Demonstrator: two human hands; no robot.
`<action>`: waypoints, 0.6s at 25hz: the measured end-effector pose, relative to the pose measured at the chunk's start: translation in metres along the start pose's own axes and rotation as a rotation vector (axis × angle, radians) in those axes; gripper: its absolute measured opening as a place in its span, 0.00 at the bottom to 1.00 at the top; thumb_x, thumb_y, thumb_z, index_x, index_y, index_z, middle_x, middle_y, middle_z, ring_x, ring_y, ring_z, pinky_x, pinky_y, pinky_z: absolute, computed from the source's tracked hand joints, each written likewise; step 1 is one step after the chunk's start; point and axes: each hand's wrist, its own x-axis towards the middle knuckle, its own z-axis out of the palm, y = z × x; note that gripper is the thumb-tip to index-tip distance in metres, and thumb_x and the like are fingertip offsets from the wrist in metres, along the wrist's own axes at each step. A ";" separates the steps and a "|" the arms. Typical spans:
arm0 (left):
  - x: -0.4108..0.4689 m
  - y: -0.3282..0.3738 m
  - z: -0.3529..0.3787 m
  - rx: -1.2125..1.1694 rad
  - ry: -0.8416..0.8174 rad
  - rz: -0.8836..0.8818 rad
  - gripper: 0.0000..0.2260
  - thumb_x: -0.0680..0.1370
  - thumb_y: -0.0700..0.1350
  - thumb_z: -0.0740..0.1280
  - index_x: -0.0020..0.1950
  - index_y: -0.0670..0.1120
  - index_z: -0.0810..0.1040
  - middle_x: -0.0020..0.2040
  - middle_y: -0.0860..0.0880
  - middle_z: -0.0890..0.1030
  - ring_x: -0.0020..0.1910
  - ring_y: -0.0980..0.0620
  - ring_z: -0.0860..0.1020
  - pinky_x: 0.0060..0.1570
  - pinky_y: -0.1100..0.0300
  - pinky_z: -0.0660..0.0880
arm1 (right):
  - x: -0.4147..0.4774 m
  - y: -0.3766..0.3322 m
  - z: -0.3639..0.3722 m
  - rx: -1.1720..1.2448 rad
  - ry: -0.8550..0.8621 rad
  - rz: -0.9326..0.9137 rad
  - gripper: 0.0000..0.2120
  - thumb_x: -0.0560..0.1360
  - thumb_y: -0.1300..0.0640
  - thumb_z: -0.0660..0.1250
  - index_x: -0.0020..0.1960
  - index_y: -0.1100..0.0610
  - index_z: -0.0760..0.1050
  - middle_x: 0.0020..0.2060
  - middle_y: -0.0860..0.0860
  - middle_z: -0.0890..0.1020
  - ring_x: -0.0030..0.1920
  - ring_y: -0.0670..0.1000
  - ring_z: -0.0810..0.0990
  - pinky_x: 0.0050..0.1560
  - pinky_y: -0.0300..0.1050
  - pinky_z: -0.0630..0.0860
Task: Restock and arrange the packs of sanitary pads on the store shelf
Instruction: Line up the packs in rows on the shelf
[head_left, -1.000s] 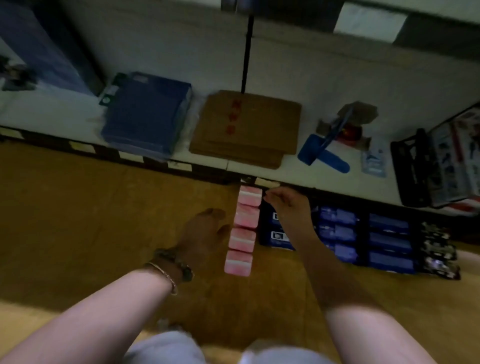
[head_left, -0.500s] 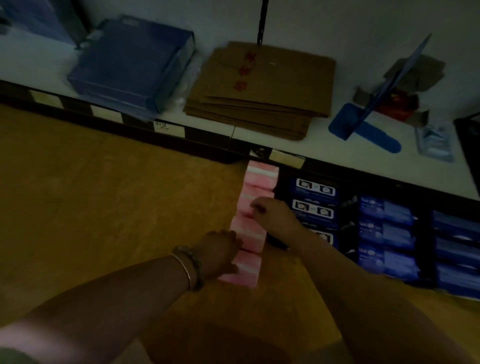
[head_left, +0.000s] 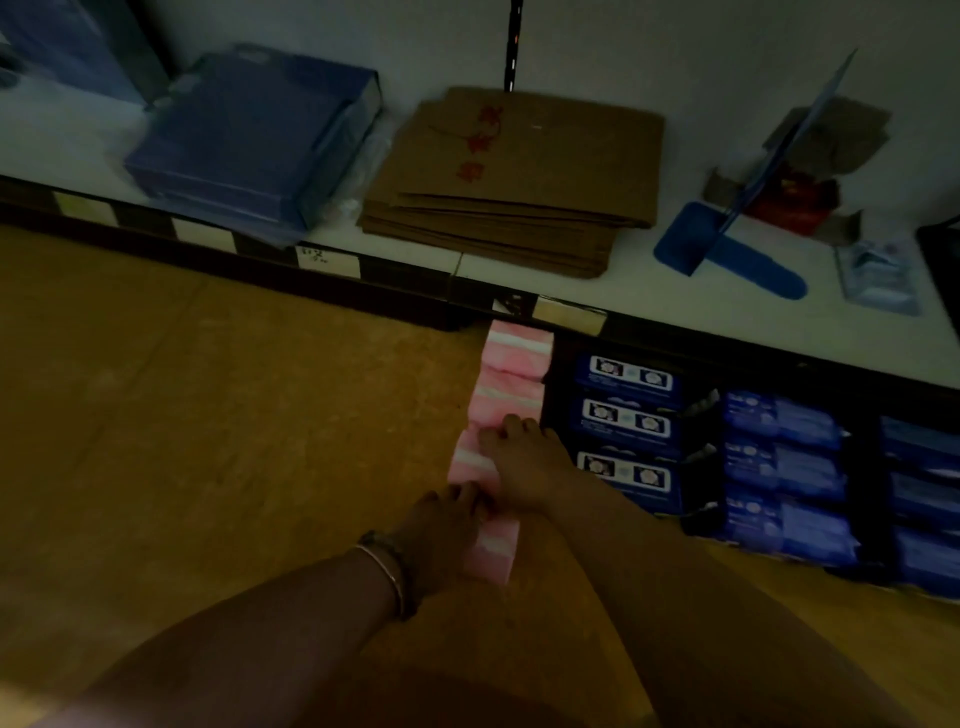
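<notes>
Four pink packs (head_left: 506, 397) lie in one line on the lower shelf (head_left: 260, 415). The right hand (head_left: 524, 467) covers the third pack from the far end, its fingers bent over the pack's far edge and gripping it. The left hand (head_left: 441, 535) touches the nearest pack; whether its fingers hold it cannot be told. Right of the pink line sit three dark packs (head_left: 626, 423), then three blue packs (head_left: 782, 467). Beyond the line, cardboard (head_left: 519, 182) lies stacked on the upper shelf (head_left: 639, 291).

A single wide-angle head-worn view, close above the person's forearms (head_left: 675, 613), tilts forward and down: a flat white upper shelf (head_left: 727, 325) spans twelve o'clock, and a row of pink, white-striped soft packs (head_left: 511, 400) lies at centre.
</notes>
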 end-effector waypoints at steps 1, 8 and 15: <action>0.001 -0.002 0.003 -0.016 0.006 0.013 0.35 0.71 0.60 0.67 0.71 0.44 0.63 0.66 0.42 0.68 0.59 0.44 0.72 0.54 0.54 0.71 | 0.000 -0.002 0.002 -0.032 0.008 -0.003 0.34 0.72 0.44 0.67 0.71 0.54 0.58 0.65 0.59 0.65 0.64 0.60 0.66 0.62 0.55 0.65; -0.008 -0.015 -0.002 0.005 0.115 -0.047 0.32 0.74 0.55 0.67 0.73 0.45 0.60 0.68 0.44 0.63 0.61 0.44 0.68 0.60 0.51 0.67 | -0.001 -0.004 0.005 0.083 0.050 0.028 0.35 0.72 0.47 0.69 0.71 0.57 0.58 0.65 0.60 0.66 0.64 0.59 0.66 0.62 0.52 0.66; -0.039 -0.025 -0.044 -0.038 0.066 0.055 0.36 0.69 0.51 0.72 0.72 0.45 0.60 0.67 0.46 0.65 0.62 0.46 0.69 0.59 0.57 0.66 | -0.020 0.022 -0.040 0.589 0.097 0.057 0.27 0.66 0.55 0.75 0.61 0.50 0.67 0.60 0.53 0.68 0.60 0.55 0.68 0.55 0.48 0.71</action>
